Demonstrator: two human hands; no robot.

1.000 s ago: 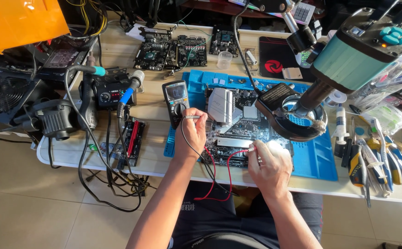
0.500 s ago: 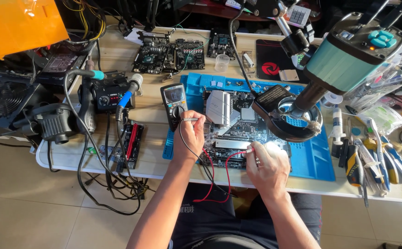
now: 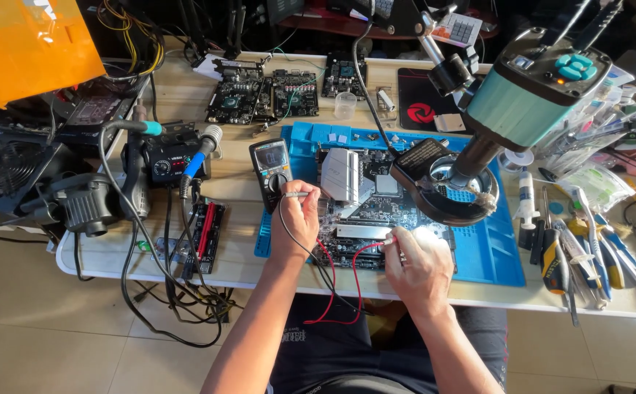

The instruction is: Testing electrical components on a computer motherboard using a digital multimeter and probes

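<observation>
L hand [image 3: 297, 221] pinches black probe [image 3: 294, 195] at motherboard's [image 3: 367, 211] left edge, R hand [image 3: 418, 264] grips red probe [image 3: 389, 240] w/ tip on its near edge; meter [image 3: 272, 169] sits left of board.

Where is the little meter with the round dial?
In the head view, the dark handheld meter with a screen and round dial lies at the blue work mat's left edge, just above the left hand, left of the green circuit board.
</observation>
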